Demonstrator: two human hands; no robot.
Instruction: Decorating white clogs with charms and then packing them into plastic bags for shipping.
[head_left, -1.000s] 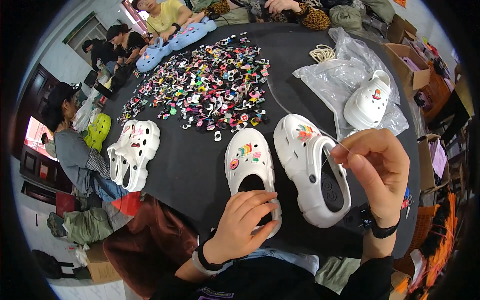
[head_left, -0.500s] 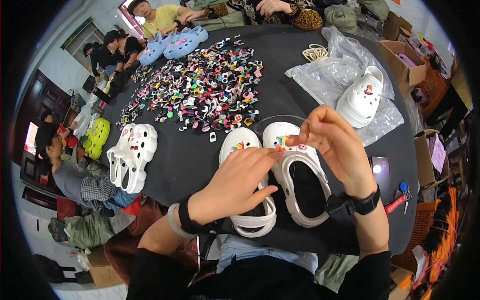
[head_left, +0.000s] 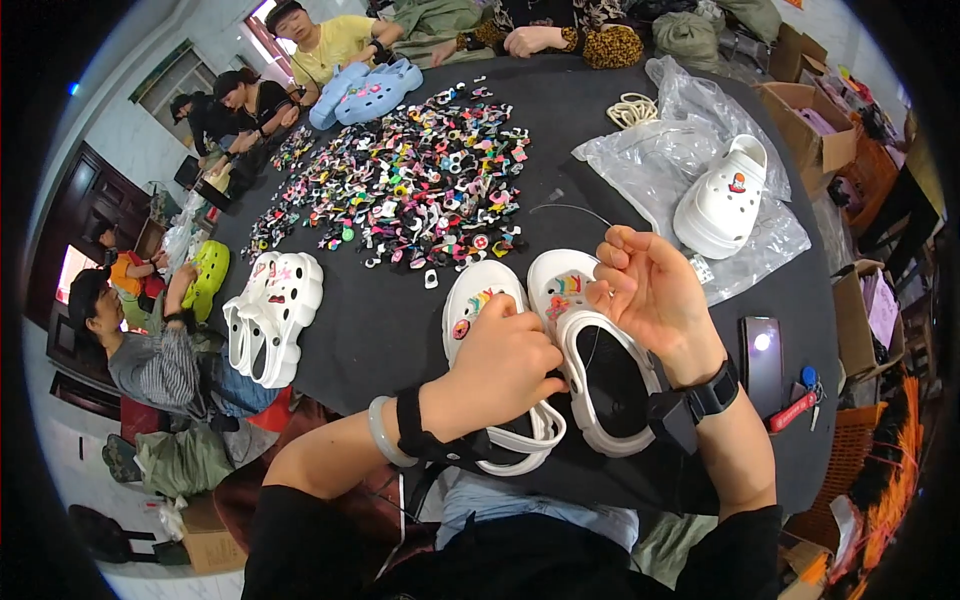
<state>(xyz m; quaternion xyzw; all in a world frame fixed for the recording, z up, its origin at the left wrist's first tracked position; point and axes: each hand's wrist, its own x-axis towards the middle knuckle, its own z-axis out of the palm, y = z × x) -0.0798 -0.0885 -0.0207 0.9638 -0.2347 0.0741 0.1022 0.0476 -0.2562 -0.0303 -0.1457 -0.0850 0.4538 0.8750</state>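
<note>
Two white clogs stand side by side before me, toes pointing away. The left clog (head_left: pixel 483 279) carries a rainbow charm (head_left: pixel 481 299) and a round pink charm (head_left: pixel 461 328). On the right clog (head_left: pixel 556 266) are another rainbow charm (head_left: pixel 567 284) and a reddish charm (head_left: pixel 557 309). My left hand (head_left: pixel 505 360) is curled over the left clog's opening, hiding whatever its fingers hold. Over the right clog's upper, my right hand (head_left: pixel 655 295) pinches a thin clear thread (head_left: pixel 575 207). One stretch of thread arcs toward the far left; another hangs into the right clog.
A big heap of shoe charms (head_left: pixel 410 180) covers the far table. White clogs (head_left: pixel 285 300), blue clogs (head_left: pixel 370 92) and a green clog (head_left: pixel 208 272) lie around it. At right are a white clog (head_left: pixel 722 205) on plastic bags (head_left: pixel 635 165), a phone (head_left: pixel 762 350) and keys (head_left: pixel 808 380). Other people sit around.
My left hand has drawn back from the right clog toward me and curled its fingers. My right hand has turned its palm more upward. A person at left now reaches to the green clog.
</note>
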